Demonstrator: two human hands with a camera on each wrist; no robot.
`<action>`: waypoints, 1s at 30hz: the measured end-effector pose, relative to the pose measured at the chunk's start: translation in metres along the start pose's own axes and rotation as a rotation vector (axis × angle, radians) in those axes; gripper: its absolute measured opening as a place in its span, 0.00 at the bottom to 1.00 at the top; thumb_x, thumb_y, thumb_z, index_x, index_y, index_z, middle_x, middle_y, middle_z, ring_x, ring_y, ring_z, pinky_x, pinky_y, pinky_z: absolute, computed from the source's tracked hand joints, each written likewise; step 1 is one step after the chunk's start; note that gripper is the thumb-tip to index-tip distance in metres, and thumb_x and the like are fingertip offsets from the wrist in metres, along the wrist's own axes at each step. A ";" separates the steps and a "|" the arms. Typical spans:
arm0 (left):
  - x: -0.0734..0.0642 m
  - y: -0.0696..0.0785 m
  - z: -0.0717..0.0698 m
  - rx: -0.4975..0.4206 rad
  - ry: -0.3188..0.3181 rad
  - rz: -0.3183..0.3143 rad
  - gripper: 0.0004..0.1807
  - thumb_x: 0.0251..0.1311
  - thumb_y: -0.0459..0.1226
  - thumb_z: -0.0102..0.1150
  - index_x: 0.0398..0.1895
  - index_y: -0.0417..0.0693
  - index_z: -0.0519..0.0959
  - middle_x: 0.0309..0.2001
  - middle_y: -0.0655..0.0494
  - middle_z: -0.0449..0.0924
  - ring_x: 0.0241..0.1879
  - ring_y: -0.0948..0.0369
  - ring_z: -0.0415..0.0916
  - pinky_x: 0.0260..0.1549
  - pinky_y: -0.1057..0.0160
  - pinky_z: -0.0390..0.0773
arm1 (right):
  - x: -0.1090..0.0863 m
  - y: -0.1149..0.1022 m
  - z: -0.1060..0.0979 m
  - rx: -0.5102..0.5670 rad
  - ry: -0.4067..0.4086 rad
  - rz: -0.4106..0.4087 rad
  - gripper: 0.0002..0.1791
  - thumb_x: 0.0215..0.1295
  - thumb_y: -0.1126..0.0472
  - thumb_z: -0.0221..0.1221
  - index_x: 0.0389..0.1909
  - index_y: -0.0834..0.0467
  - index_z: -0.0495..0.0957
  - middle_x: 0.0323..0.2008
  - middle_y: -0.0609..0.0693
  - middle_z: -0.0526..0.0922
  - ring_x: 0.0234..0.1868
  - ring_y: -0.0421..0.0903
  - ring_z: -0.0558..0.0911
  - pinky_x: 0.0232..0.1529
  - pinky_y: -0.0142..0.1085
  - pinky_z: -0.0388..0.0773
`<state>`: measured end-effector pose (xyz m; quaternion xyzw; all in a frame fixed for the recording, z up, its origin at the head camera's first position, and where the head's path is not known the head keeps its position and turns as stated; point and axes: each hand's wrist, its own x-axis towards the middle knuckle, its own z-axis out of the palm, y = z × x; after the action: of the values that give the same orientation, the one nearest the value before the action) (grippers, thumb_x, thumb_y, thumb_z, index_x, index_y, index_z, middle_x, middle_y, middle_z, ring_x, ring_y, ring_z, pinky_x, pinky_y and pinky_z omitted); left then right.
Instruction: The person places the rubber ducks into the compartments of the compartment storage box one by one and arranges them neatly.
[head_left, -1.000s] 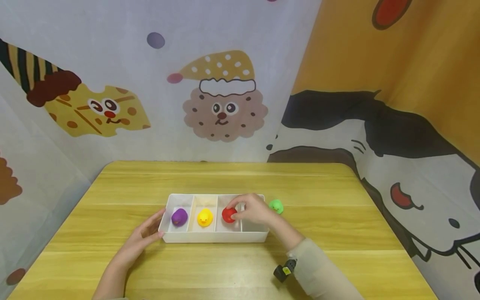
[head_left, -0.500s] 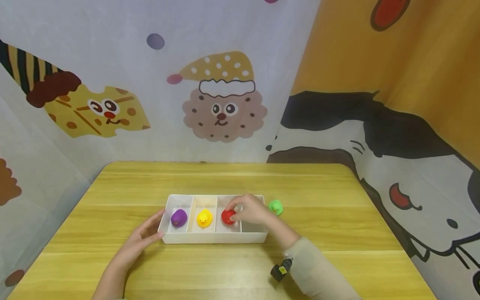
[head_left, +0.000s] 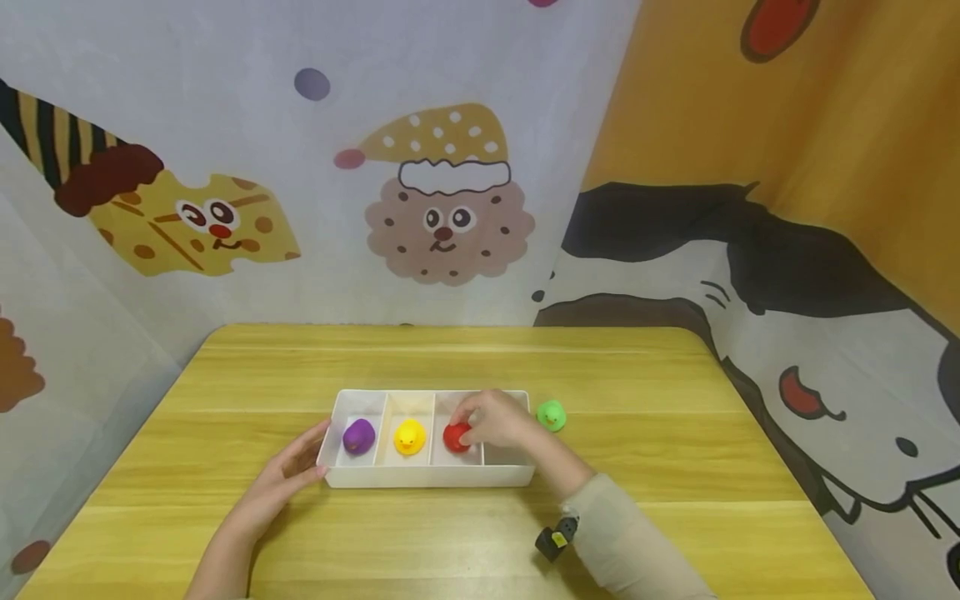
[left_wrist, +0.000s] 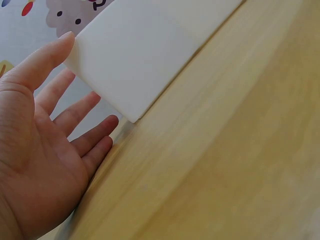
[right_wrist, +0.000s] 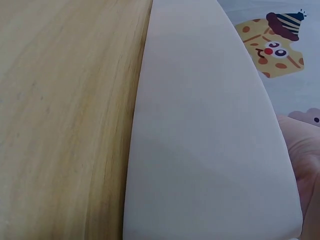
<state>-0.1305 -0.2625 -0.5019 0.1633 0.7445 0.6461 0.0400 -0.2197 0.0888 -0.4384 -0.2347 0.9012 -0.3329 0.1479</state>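
Observation:
A white tray (head_left: pixel 431 476) with a row of compartments lies on the wooden table. At its left end, my left hand (head_left: pixel 281 475) touches the side with the thumb near the front corner and the fingers further back. Those fingers look straight and spread in the left wrist view, beside the white end wall. My right hand (head_left: pixel 498 419) reaches over the right part and pinches a red rubber duck (head_left: pixel 452 437) low in the third compartment, partly covering it. A purple rubber duck (head_left: pixel 359 437) sits in the leftmost compartment, a yellow rubber duck (head_left: pixel 409 437) in the second.
A green rubber duck (head_left: pixel 551 415) stands on the table (head_left: pixel 405 542) just right of the tray. Behind the table hangs a printed cloth (head_left: pixel 262 308). A small black device (head_left: pixel 556 539) is strapped at the right sleeve (head_left: pixel 622 533).
The red duck sits slightly lower in its compartment, with my right hand still on it. My right forearm has shifted a little to the left. The left hand stays at the tray's end.

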 end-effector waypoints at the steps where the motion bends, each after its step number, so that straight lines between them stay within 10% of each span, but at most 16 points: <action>1: 0.000 0.000 0.000 0.000 -0.001 0.000 0.33 0.65 0.27 0.51 0.72 0.36 0.54 0.68 0.29 0.55 0.61 0.67 0.65 0.53 0.73 0.65 | 0.000 0.000 0.000 -0.002 -0.001 0.005 0.13 0.48 0.63 0.72 0.35 0.46 0.85 0.38 0.35 0.83 0.43 0.43 0.77 0.44 0.42 0.74; 20: 0.000 0.000 -0.001 0.001 -0.002 -0.002 0.33 0.66 0.27 0.50 0.73 0.38 0.54 0.68 0.30 0.55 0.61 0.70 0.64 0.53 0.73 0.65 | -0.011 -0.003 -0.013 -0.010 0.070 -0.093 0.13 0.53 0.59 0.70 0.41 0.49 0.85 0.42 0.35 0.83 0.50 0.42 0.78 0.53 0.45 0.72; 30: 0.000 0.000 0.000 -0.004 -0.003 -0.008 0.32 0.66 0.27 0.50 0.73 0.39 0.54 0.68 0.30 0.55 0.61 0.69 0.64 0.53 0.72 0.65 | -0.030 0.000 -0.026 0.107 0.147 -0.145 0.14 0.53 0.62 0.70 0.42 0.57 0.84 0.40 0.43 0.85 0.39 0.51 0.79 0.34 0.38 0.75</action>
<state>-0.1306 -0.2627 -0.5021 0.1612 0.7439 0.6470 0.0442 -0.2053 0.1175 -0.4160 -0.2658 0.8712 -0.4069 0.0691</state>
